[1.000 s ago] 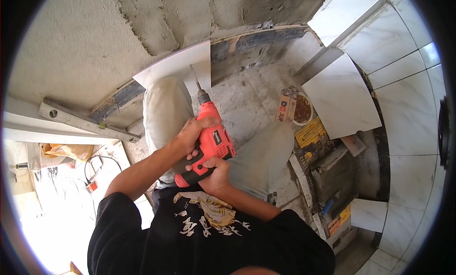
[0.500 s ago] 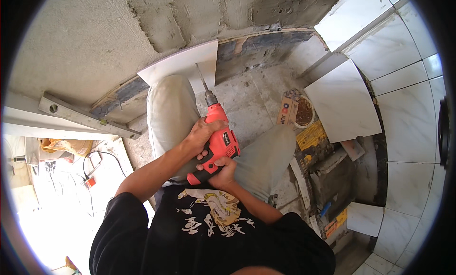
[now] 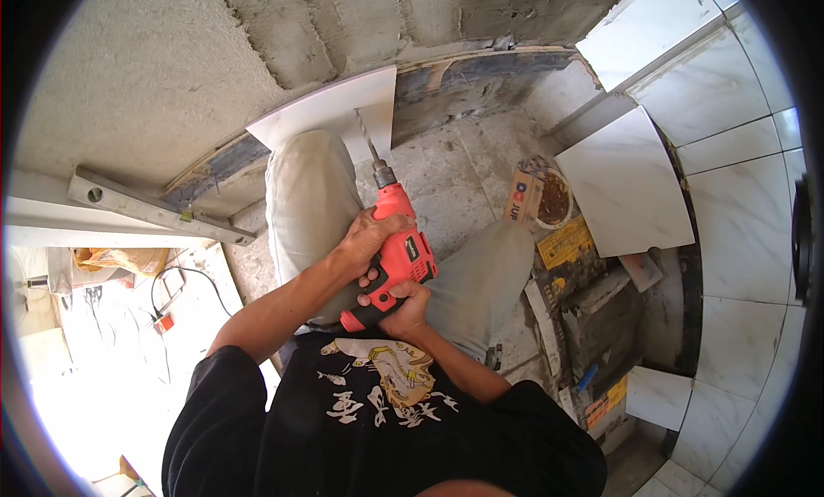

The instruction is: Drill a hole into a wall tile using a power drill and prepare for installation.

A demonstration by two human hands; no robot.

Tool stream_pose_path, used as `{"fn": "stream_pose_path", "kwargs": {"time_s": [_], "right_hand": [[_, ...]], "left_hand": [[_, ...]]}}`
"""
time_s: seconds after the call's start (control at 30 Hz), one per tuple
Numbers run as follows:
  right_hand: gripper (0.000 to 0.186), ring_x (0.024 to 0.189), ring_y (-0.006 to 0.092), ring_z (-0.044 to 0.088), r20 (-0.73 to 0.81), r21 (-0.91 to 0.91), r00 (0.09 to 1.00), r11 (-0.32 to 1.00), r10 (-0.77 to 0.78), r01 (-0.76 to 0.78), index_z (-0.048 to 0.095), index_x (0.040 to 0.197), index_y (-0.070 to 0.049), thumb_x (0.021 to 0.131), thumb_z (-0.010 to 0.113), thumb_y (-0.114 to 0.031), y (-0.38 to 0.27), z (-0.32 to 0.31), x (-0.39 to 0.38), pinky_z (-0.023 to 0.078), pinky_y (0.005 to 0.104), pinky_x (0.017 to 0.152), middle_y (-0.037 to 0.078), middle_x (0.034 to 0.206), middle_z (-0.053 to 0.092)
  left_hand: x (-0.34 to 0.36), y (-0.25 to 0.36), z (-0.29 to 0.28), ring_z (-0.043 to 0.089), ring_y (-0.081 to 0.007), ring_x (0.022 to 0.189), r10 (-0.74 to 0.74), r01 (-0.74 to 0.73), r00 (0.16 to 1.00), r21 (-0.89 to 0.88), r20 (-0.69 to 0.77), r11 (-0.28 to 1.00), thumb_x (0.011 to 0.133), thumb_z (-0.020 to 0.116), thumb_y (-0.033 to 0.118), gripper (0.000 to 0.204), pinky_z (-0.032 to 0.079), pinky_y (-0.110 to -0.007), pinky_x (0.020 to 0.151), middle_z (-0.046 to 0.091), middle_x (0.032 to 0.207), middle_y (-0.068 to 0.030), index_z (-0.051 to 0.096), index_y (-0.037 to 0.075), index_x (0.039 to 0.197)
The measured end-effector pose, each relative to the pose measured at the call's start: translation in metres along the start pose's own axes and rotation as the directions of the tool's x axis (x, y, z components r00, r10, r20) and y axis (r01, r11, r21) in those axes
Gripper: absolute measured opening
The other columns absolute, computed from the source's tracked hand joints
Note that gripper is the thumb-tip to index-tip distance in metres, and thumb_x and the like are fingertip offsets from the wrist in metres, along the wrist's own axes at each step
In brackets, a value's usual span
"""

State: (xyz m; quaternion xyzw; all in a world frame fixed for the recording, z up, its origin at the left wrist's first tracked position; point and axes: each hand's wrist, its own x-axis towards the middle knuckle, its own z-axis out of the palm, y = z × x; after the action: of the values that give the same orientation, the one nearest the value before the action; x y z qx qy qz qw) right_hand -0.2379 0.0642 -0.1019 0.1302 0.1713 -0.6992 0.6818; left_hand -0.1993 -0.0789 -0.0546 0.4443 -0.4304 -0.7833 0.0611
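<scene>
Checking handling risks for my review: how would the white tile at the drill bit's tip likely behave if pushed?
The white tile looks stiff, since its edges run straight without sagging. Being a thin slab with sharp corners, it is probably brittle and may chip under the drill bit. Its smooth-looking face could let that bit skid.

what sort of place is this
Probably a room under renovation, judging by the glossy marble-look wall tiles on the right, the rough cement wall ahead and the red power drill in the middle.
</scene>
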Motion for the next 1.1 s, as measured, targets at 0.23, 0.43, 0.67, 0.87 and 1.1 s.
{"fn": "stream_pose_path", "kwargs": {"time_s": [0.23,0.43,0.67,0.87,1.1], "right_hand": [[0.048,0.082,0.0285,0.059,-0.001,0.040,0.999,0.999,-0.034,0.034,0.057,0.102,0.001,0.058,0.057,-0.017,0.005,-0.009,0.003,0.052,0.0422,0.071,0.012,0.091,0.061],[0.047,0.080,0.0304,0.059,-0.034,0.014,0.999,1.000,-0.017,0.017,0.058,0.101,0.002,0.058,0.057,-0.018,0.003,-0.002,0.002,0.053,0.0419,0.071,0.015,0.090,0.061],[0.046,0.078,0.0316,0.059,-0.025,-0.038,1.000,0.999,-0.012,0.011,0.058,0.102,0.003,0.060,0.057,-0.018,0.003,0.003,0.000,0.053,0.0417,0.072,0.017,0.093,0.062],[0.046,0.081,0.0308,0.059,-0.021,-0.006,1.000,1.000,-0.018,0.018,0.058,0.101,0.002,0.060,0.057,-0.017,0.004,0.002,0.001,0.053,0.0416,0.072,0.016,0.092,0.061],[0.046,0.084,0.0281,0.059,-0.051,-0.009,0.998,0.999,-0.031,0.030,0.057,0.100,0.000,0.058,0.056,-0.017,0.005,-0.005,0.001,0.052,0.0421,0.070,0.012,0.090,0.059]], "left_hand": [[0.009,-0.010,0.000,0.055,-0.0158,0.043,0.058,-0.061,0.998,-0.086,-0.030,0.994,0.083,0.069,0.035,0.044,0.046,-0.030,0.036,0.065,0.075,-0.0100,0.061,0.001,0.109],[0.006,-0.006,0.000,0.054,-0.0160,0.042,0.077,-0.078,0.997,-0.049,-0.025,0.996,0.083,0.069,0.035,0.043,0.045,-0.030,0.036,0.066,0.076,-0.0104,0.061,0.000,0.108],[-0.007,0.012,-0.001,0.053,-0.0137,0.046,-0.044,0.044,0.999,0.061,0.005,0.997,0.081,0.070,0.038,0.036,0.040,-0.030,0.035,0.064,0.071,-0.0060,0.062,0.008,0.099],[-0.005,0.007,0.000,0.057,-0.0133,0.052,-0.005,0.006,1.000,-0.013,0.007,1.000,0.082,0.071,0.034,0.031,0.047,-0.030,0.045,0.065,0.072,-0.0049,0.063,0.007,0.096],[0.001,0.001,-0.002,0.060,-0.0140,0.059,0.036,-0.035,0.999,-0.059,0.013,0.998,0.083,0.071,0.031,0.030,0.052,-0.030,0.055,0.066,0.076,-0.0058,0.063,0.005,0.096]]}}
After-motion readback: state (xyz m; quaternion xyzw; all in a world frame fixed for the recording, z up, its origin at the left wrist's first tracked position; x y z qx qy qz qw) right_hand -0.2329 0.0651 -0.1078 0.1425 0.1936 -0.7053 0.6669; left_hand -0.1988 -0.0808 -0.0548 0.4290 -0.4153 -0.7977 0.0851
